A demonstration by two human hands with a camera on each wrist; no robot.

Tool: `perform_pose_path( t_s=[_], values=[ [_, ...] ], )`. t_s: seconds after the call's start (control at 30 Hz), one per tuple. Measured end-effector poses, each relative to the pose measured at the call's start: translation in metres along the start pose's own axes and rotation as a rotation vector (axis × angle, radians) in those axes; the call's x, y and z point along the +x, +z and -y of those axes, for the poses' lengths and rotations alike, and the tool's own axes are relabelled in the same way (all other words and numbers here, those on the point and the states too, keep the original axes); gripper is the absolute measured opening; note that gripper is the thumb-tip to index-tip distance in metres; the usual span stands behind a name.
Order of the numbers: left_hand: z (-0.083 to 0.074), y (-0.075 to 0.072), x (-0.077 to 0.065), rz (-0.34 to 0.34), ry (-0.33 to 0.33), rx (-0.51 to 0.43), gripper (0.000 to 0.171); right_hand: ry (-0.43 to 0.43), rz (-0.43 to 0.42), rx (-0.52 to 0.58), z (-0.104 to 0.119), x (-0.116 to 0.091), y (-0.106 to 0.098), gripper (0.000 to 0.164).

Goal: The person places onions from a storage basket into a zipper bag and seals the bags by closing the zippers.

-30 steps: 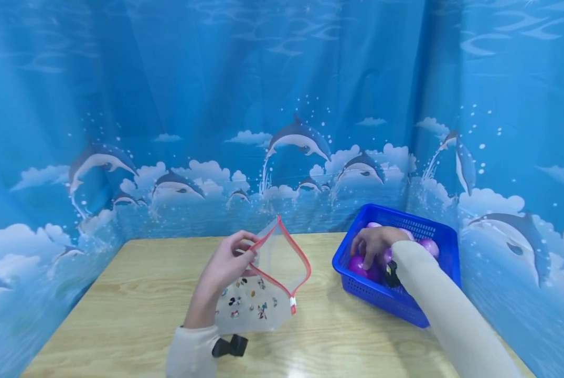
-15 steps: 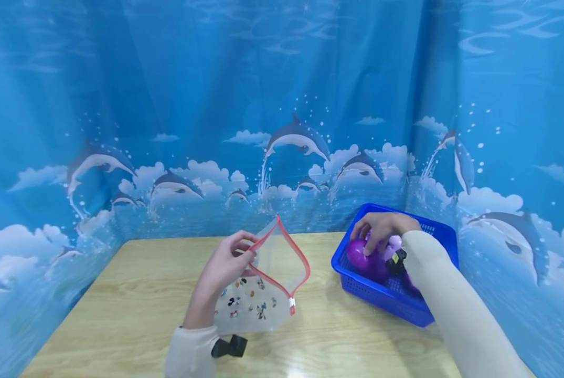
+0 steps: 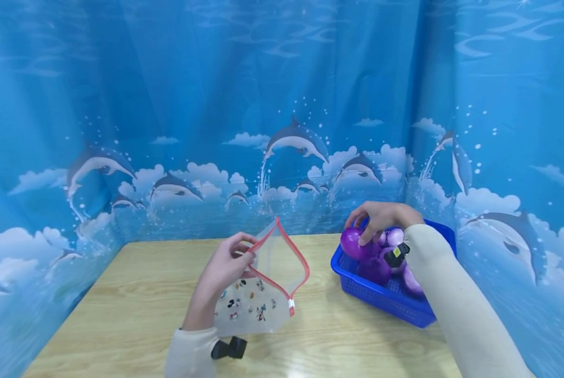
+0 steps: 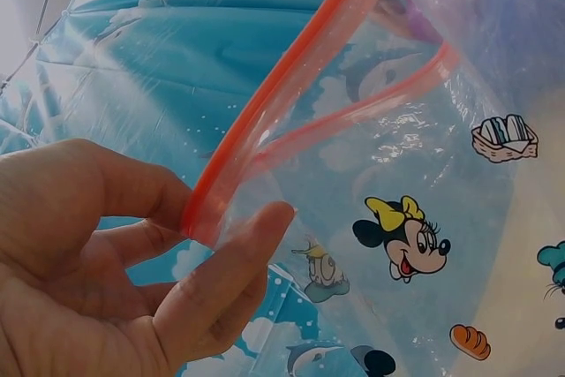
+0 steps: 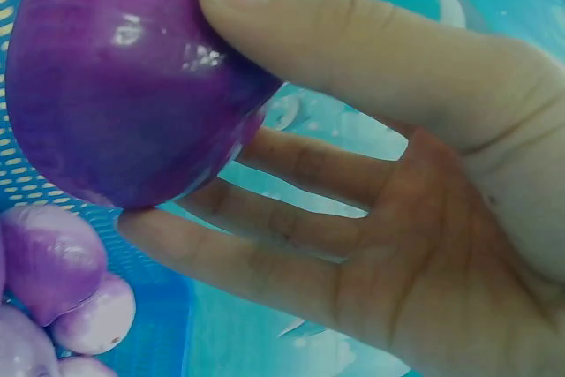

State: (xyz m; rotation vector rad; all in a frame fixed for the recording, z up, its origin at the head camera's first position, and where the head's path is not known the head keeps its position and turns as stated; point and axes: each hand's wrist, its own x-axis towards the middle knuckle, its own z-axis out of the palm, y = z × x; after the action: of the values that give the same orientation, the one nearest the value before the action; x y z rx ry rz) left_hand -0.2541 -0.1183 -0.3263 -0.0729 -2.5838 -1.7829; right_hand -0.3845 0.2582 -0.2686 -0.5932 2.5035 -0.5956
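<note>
My left hand [image 3: 225, 265] pinches the red-edged rim of a clear zip bag [image 3: 277, 310] printed with cartoon figures. The bag's mouth gapes, and its white slider [image 3: 291, 303] sits at the near end of the red zip strip [image 4: 265, 99]. Over on the right, my right hand [image 3: 386, 216] grips a shiny purple onion [image 3: 351, 244] between thumb and fingers, just above the basket's left side. Below it, more purple onions [image 5: 55, 258], some paler, lie in the blue plastic basket [image 3: 381, 299].
A light wooden table [image 3: 121, 304] carries both bag and basket, with the basket at the far right. Blue curtains [image 3: 206, 105] printed with dolphins stand behind the table and along its sides.
My right hand has lifted the purple onion up from the pile and slightly to the left. The left hand and the bag have stayed in place.
</note>
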Motion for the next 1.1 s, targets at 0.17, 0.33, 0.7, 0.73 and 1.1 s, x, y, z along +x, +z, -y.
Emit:
perform_pose_path(
  t_s=[0.17, 0.33, 0.7, 0.73, 1.1],
  values=[
    [0.0, 0.0, 0.0, 0.005, -0.005, -0.011, 0.026, -0.041, -0.019, -0.03, 0.013, -0.005, -0.004, 0.056],
    [0.001, 0.001, 0.001, 0.006, -0.005, -0.01, 0.026, -0.07, -0.037, -0.033, 0.028, -0.009, -0.006, 0.056],
    [0.001, 0.002, 0.001, -0.006, -0.009, 0.004, 0.025, -0.123, -0.097, -0.108, 0.063, -0.015, -0.001, 0.053],
    [0.001, 0.002, 0.001, -0.007, -0.008, 0.006, 0.025, -0.129, -0.102, -0.115, 0.067, -0.016, 0.0, 0.053],
    [0.001, 0.002, 0.0, -0.01, -0.003, -0.004, 0.026, -0.186, -0.129, -0.197, 0.105, -0.019, 0.011, 0.051]
  ],
)
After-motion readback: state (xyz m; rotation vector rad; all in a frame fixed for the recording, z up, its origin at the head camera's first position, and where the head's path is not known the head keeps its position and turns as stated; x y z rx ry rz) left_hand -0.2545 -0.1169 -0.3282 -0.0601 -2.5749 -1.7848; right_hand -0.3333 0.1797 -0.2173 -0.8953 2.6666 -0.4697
